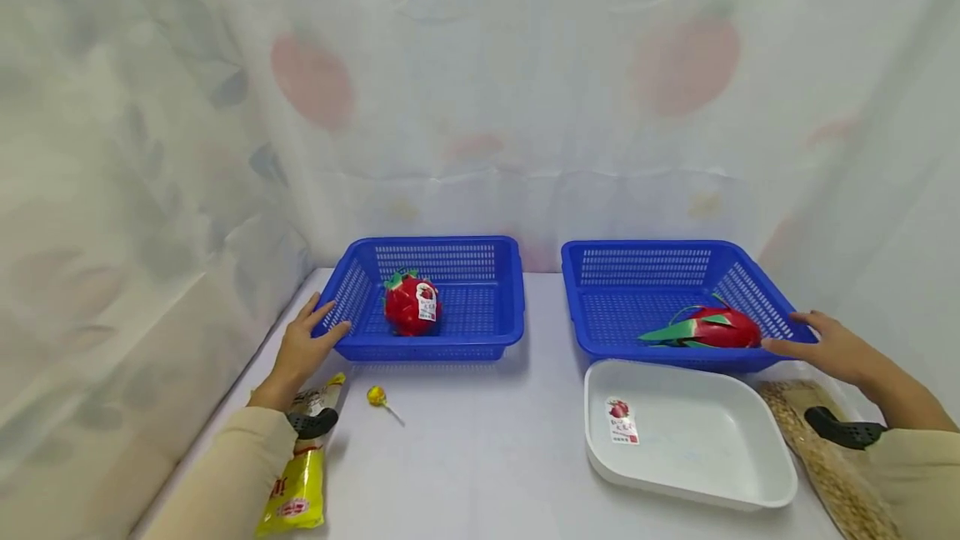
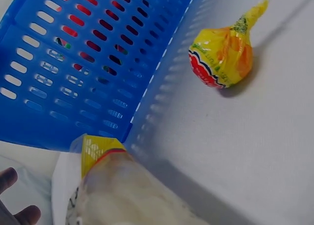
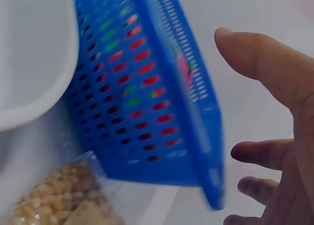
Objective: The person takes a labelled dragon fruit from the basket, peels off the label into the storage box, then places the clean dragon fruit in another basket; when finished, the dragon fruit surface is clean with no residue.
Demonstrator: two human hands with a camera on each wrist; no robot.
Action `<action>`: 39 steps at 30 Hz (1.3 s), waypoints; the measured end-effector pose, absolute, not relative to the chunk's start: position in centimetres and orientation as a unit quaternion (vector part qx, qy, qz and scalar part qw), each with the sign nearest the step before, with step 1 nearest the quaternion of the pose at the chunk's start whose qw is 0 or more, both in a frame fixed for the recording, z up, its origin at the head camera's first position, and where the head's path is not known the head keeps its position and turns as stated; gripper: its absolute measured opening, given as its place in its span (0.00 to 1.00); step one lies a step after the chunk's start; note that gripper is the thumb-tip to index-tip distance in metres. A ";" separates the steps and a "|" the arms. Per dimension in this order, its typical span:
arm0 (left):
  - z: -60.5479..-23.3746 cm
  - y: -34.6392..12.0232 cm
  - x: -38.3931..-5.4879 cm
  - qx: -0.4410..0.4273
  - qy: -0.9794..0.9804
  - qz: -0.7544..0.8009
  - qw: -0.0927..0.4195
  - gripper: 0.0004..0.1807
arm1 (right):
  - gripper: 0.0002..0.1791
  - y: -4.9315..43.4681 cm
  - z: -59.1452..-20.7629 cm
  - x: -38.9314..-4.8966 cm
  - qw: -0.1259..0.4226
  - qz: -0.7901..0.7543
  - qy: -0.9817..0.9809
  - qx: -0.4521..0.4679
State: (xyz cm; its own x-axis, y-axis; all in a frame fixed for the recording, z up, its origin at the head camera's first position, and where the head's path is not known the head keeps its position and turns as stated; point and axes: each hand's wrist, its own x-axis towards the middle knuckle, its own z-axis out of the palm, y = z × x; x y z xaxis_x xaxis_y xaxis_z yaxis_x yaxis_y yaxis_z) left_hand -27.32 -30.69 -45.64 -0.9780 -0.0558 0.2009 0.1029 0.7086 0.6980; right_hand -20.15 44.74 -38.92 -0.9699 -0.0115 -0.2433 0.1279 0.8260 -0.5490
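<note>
One blue basket (image 1: 476,307), spread left hand (image 1: 300,348) beside it, spread right hand (image 1: 843,350) beside second basket (image 1: 607,307)

A: What did you have behind the workspace?
B: Head view gave me a pale fabric curtain (image 1: 487,32) across the back, lightly creased. I saw two big blurry red fruit prints (image 1: 311,82) high up, small yellowish prints (image 1: 705,205) low down.
A: Sides?
B: Left drape (image 1: 127,190) was off-white, with grey-blue leaf prints (image 1: 231,88) and faded pink patches. Right drape (image 1: 907,148) looked mostly plain pale grey to me.
A: Furniture?
B: One white table (image 1: 457,457). Its back edge ran along the foot of the curtain, left edge along the left drape.
A: Light?
B: Soft, pale; faint shadows on the table. Both wrist views reached me dimmer, greyer.
</note>
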 end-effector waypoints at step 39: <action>-45.5 -30.4 -26.8 0.002 -0.931 -0.355 0.087 0.42 | 0.41 26.5 -23.7 -18.4 0.015 -0.480 0.852 -0.211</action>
State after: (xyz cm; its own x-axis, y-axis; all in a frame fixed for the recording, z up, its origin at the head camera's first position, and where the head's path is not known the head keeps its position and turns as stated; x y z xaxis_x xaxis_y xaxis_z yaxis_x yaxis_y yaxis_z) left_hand -26.77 -30.41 -45.49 -0.9849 -0.0657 0.1600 0.0575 0.7480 0.6612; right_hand -18.44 26.52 -23.69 -0.9103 -0.3745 0.1764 -0.3450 0.4508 -0.8233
